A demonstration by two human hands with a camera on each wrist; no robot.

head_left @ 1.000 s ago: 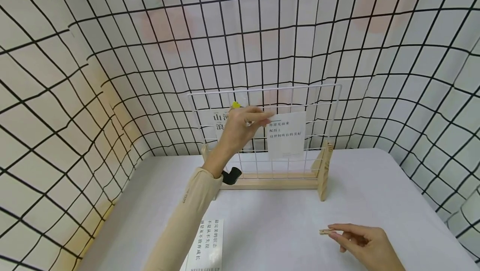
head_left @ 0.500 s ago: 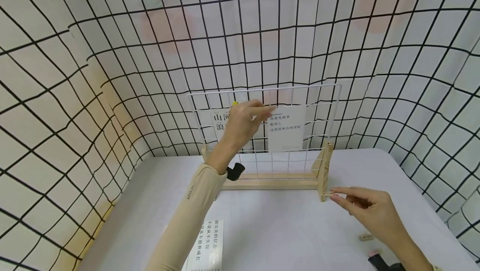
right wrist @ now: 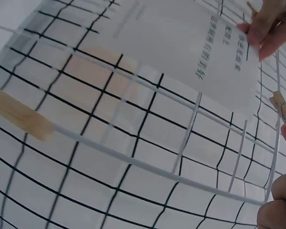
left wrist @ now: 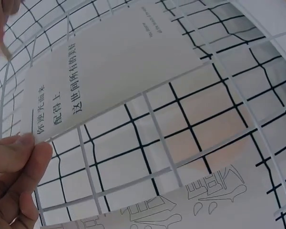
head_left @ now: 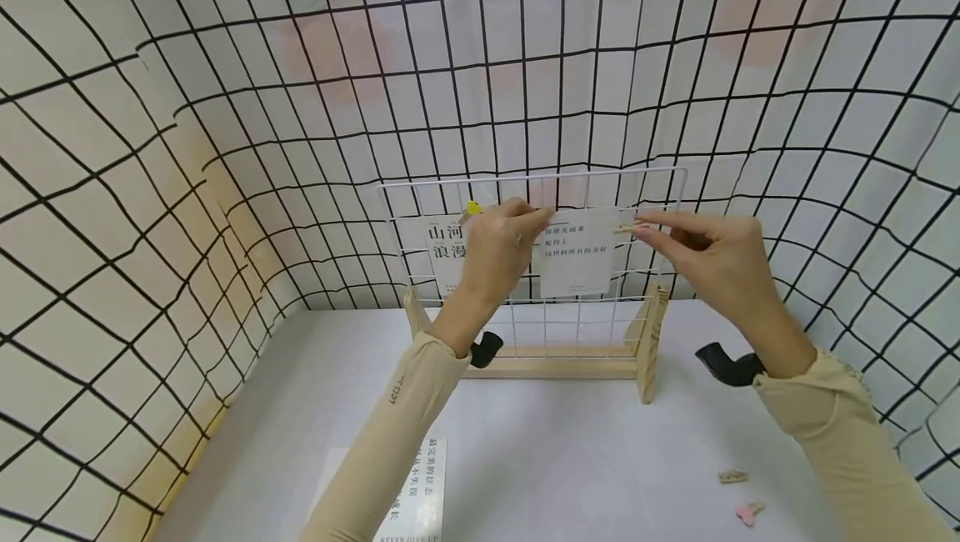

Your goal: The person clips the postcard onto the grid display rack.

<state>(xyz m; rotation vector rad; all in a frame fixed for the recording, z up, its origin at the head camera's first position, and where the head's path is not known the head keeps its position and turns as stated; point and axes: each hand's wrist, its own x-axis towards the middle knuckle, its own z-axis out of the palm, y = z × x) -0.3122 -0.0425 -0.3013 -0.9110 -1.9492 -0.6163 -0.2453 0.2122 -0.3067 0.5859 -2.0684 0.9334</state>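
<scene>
My left hand (head_left: 498, 248) pinches the top left corner of a white printed card (head_left: 579, 267), holding it upright against a white wire grid rack (head_left: 531, 178) on a wooden base (head_left: 558, 368). In the left wrist view, thumb and fingertips grip the card's corner. My right hand (head_left: 712, 263) pinches a small wooden clothespin (right wrist: 279, 105) level with the card's upper right corner, a little to its right. A second printed card (head_left: 444, 252) hangs on the rack's left part under a yellow-topped clip (head_left: 473, 208), partly hidden by my left hand.
Printed cards (head_left: 423, 504) lie on the white table at the front, partly under my left forearm. Front right lie a wooden clothespin (head_left: 732, 476) and one with a pink heart (head_left: 748, 514). Black wire mesh (head_left: 562, 50) encloses the back and sides.
My right hand has risen from low over the table with the clothespin to the card's right side. The left hand has lifted the card slightly and shifted a little right.
</scene>
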